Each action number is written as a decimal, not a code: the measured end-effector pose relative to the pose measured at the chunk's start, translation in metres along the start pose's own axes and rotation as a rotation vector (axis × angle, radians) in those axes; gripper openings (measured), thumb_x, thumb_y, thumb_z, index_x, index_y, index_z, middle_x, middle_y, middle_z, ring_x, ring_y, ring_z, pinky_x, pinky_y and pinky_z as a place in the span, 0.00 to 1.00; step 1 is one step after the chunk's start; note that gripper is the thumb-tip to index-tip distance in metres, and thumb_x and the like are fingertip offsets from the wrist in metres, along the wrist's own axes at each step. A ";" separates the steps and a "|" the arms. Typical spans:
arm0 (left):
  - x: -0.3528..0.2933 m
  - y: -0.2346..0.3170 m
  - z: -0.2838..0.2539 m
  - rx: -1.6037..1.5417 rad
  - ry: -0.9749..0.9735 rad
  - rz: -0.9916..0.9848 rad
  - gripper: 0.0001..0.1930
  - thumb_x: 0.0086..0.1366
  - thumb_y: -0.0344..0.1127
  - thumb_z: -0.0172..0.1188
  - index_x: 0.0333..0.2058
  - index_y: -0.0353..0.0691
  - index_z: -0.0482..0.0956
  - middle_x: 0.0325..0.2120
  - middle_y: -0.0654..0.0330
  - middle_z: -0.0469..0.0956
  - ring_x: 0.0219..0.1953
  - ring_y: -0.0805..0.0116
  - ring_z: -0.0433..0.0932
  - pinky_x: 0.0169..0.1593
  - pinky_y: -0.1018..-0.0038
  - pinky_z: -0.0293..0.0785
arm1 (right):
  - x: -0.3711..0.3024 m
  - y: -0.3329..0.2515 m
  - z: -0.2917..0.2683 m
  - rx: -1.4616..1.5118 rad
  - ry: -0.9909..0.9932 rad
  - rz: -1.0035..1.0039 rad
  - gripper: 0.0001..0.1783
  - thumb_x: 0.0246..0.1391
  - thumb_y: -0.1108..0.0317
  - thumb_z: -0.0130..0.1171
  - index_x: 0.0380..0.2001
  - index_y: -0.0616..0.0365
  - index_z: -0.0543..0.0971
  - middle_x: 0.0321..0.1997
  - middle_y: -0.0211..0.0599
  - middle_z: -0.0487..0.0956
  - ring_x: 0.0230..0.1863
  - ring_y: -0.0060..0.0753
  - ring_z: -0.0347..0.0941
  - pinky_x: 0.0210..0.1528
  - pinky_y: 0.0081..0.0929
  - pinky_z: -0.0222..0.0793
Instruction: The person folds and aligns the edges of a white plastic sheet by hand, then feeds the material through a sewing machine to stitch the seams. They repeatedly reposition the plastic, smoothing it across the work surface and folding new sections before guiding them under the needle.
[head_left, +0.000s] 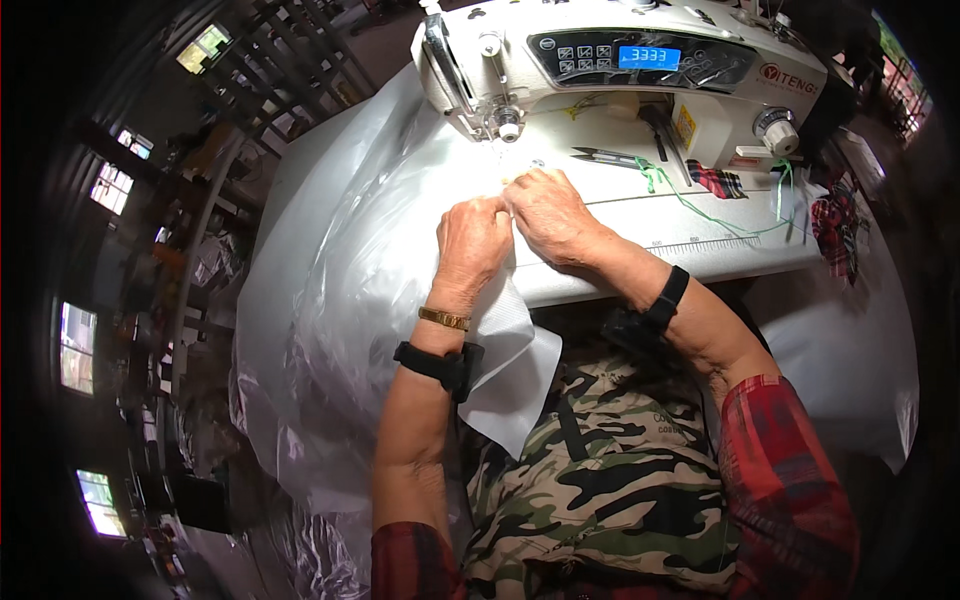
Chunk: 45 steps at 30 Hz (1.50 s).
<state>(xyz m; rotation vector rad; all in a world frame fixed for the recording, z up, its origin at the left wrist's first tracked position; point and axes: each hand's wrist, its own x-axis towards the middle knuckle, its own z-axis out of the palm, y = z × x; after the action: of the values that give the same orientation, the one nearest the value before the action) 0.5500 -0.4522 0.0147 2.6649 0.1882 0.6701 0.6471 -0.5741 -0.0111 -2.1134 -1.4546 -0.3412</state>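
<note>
Within the grip of your left hand [474, 238] and right hand [550, 215], a limp white textured cloth [515, 375] is pinched, apparently for steadiness before the long white metal sewing machine [640, 75]; slack hangs below.

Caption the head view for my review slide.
Left hand and right hand, close together, hold white cloth at a sewing machine with a lit blue display.

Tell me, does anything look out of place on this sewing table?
Slightly untidy: slack green thread straggles across the sewing table, right of the right hand, near a red plaid scrap. A second scrap is at the table's right end. Both look odd beside the white cloth. I see no obvious spill.
</note>
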 end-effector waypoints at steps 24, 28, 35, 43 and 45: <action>-0.374 -0.005 -0.001 -0.362 0.079 -0.634 0.12 0.67 0.31 0.56 0.46 0.30 0.77 0.41 0.51 0.80 0.42 0.57 0.80 0.46 0.69 0.75 | -0.169 -0.069 0.033 1.420 0.271 0.828 0.20 0.61 0.67 0.60 0.51 0.64 0.68 0.43 0.36 0.78 0.40 0.19 0.71 0.42 0.17 0.68; -0.375 -0.034 0.028 -0.354 0.082 -0.613 0.17 0.68 0.37 0.56 0.49 0.29 0.75 0.47 0.45 0.77 0.50 0.46 0.76 0.53 0.62 0.72 | -0.177 -0.064 0.032 1.474 0.078 0.910 0.20 0.58 0.62 0.64 0.46 0.60 0.71 0.36 0.27 0.75 0.31 0.15 0.68 0.34 0.16 0.66; -0.367 -0.062 0.056 -0.547 -0.149 -0.970 0.36 0.68 0.55 0.53 0.59 0.24 0.66 0.53 0.33 0.71 0.58 0.42 0.71 0.59 0.61 0.68 | -0.181 -0.050 0.057 1.279 -0.277 0.984 0.15 0.57 0.61 0.62 0.41 0.60 0.76 0.31 0.24 0.75 0.23 0.16 0.63 0.26 0.18 0.61; -0.335 -0.054 0.050 -0.450 -0.189 -0.798 0.40 0.65 0.60 0.56 0.58 0.24 0.64 0.50 0.35 0.73 0.53 0.38 0.73 0.54 0.58 0.71 | -0.176 -0.057 0.007 1.150 -0.566 0.664 0.15 0.60 0.63 0.58 0.39 0.66 0.79 0.32 0.27 0.79 0.33 0.20 0.70 0.37 0.21 0.65; -0.320 -0.052 0.057 -0.196 -0.136 -0.647 0.29 0.66 0.51 0.55 0.53 0.27 0.68 0.48 0.41 0.74 0.50 0.42 0.75 0.51 0.58 0.72 | -0.167 -0.061 -0.008 1.118 -0.709 0.475 0.19 0.61 0.61 0.57 0.44 0.69 0.79 0.37 0.32 0.82 0.36 0.24 0.75 0.41 0.23 0.69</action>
<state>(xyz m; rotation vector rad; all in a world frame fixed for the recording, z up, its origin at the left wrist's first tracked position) 0.2950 -0.4940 -0.1892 2.2503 0.8498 0.2763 0.5278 -0.6932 -0.0695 -1.5192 -0.9712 1.2208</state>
